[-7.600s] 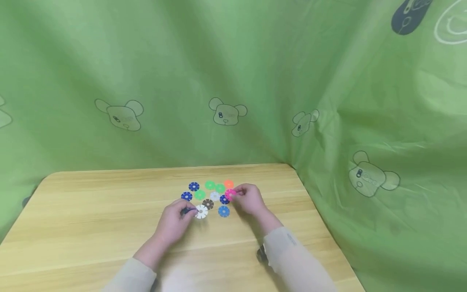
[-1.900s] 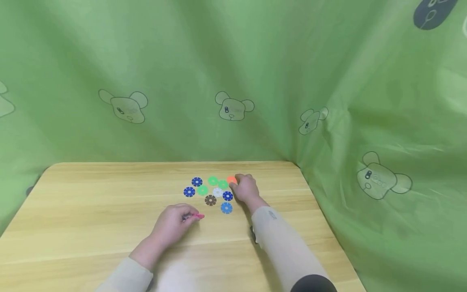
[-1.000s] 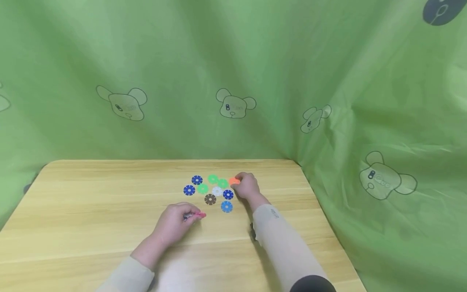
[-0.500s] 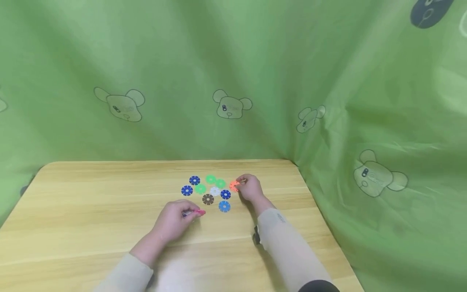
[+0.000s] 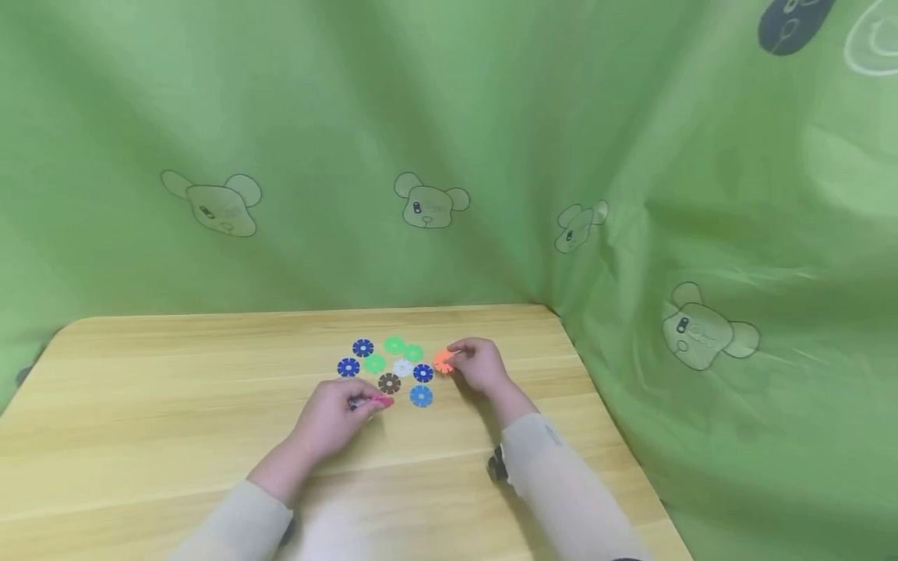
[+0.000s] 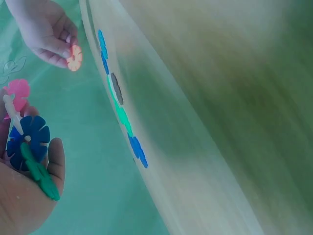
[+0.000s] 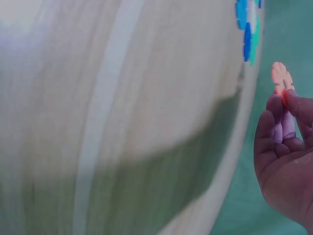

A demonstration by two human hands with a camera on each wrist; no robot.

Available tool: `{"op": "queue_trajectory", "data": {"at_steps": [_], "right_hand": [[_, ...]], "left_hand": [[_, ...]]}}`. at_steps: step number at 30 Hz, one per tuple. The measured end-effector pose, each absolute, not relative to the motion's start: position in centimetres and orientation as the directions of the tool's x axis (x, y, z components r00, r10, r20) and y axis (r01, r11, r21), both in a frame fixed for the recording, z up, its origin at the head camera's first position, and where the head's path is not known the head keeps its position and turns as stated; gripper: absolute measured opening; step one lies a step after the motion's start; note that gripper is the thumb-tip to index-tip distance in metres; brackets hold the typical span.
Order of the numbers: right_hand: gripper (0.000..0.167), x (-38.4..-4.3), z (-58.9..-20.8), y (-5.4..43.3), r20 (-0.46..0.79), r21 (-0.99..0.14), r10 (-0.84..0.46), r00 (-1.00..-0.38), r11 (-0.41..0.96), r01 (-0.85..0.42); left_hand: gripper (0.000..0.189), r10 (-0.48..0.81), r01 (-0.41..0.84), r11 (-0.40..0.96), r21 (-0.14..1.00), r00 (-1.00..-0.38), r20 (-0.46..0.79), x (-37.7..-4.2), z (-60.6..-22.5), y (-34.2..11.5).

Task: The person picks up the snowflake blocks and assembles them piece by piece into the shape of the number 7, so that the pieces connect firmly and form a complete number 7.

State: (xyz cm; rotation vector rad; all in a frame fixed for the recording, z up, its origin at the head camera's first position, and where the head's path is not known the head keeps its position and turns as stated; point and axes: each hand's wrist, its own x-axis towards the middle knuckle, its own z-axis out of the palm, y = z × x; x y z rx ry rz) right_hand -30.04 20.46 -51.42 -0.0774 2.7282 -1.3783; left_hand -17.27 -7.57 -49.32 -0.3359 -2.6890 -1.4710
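My left hand grips a small chain of slotted plastic building discs above the table. In the left wrist view the chain shows a green disc, a dark blue disc, a white disc seen edge-on, and a pink disc at its far end. Between thumb and fingers, my right hand pinches an orange disc, held up off the table to the right of the loose discs. The right wrist view shows that orange disc upright above the fingertips.
Loose discs lie flat between and beyond the hands: a brown disc, a light blue disc, a white disc, and several green and dark blue ones. A green cloth hangs behind and right of the wooden table.
The pink disc, earlier in my right hand, is now on the left hand's chain. My right hand has picked the orange disc off the table and moved it slightly nearer me.
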Motion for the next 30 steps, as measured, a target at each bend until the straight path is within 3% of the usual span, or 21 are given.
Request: {"op": "queue_trajectory", "data": {"at_steps": [19,30], "right_hand": [[0.019,-23.7,-45.5,17.3,-0.01,-0.91,-0.31,-0.951,0.396,-0.12],[0.016,-21.9,-44.7,15.7,0.012,-0.917,-0.384,-0.923,0.365,-0.164]], "left_hand": [[0.005,0.153,0.205,0.522,0.828,-0.977,0.146,-17.2,-49.1,-6.9],[0.006,0.155,0.268,0.517,0.813,-0.963,0.22,-17.1,-49.0,-7.2]]}}
